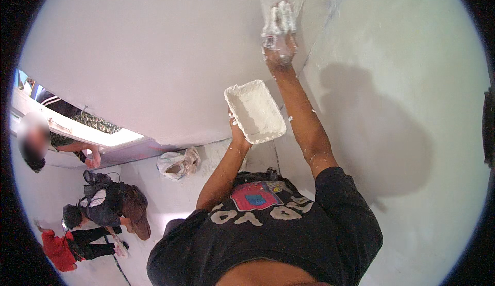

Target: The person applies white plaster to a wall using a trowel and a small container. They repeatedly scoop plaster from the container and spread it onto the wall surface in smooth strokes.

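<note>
White plastered walls fill nearly the whole view, meeting at a corner seam (315, 48) that runs up beside the raised arm, while far below lie a pale floor, a crumpled bag (178, 164) and several other people (105, 206), which suggests the person works from a height. The right hand (279, 33), caked in white plaster, is closed on a flat trowel (281, 0) and presses it against the wall just left of the seam. The left hand (238, 131) grips from beneath a rectangular white tray (255, 110) loaded with plaster, held tilted at chest level, apart from the wall. The tilt looks like the main hazard: with a one-handed hold underneath, wet material could slide off or the tray could slip and fall toward the people below. Reaching this far overhead may also unsettle balance, and a slick, coated grip could let the trowel skid and gouge the fresh coat.
</note>
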The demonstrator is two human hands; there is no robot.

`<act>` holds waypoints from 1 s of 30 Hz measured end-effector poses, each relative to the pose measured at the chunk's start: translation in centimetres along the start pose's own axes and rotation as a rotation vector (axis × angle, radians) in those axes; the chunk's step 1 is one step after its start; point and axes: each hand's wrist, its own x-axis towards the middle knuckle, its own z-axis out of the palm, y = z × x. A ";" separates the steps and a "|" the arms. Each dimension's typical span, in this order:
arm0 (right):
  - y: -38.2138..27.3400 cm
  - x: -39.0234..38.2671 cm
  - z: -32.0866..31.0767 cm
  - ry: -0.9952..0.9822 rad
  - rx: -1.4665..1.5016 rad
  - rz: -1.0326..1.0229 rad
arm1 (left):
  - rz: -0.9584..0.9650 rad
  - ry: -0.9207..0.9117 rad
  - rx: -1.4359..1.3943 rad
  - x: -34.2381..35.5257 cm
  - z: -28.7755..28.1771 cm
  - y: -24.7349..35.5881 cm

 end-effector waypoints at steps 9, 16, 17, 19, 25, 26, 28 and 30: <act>0.3 0.3 -0.8 -0.187 -0.078 0.089 | 0.046 0.084 -0.099 0.4 0.5 -0.3; -1.3 -3.7 -3.2 -0.268 -0.189 0.032 | 0.077 0.071 -0.062 0.3 1.0 -0.3; -1.4 -4.3 -3.4 -0.288 -0.174 0.034 | 0.065 0.080 -0.090 0.4 0.9 -0.4; -1.6 -5.0 -4.8 -0.271 -0.044 0.053 | 0.046 0.094 -0.146 0.4 0.7 -0.4; 0.8 0.6 -5.3 -0.034 0.099 0.036 | 0.005 0.103 -0.081 0.7 0.4 -0.1; 1.0 3.9 -5.0 -0.056 -0.062 -0.127 | 0.015 0.106 -0.080 0.6 0.3 0.0; 1.0 9.1 -3.7 -0.066 -0.317 -0.392 | 0.034 0.107 -0.078 0.5 0.3 0.1; 1.3 8.8 -1.3 -0.128 -0.479 -0.309 | 0.008 0.109 -0.092 0.6 0.7 -0.1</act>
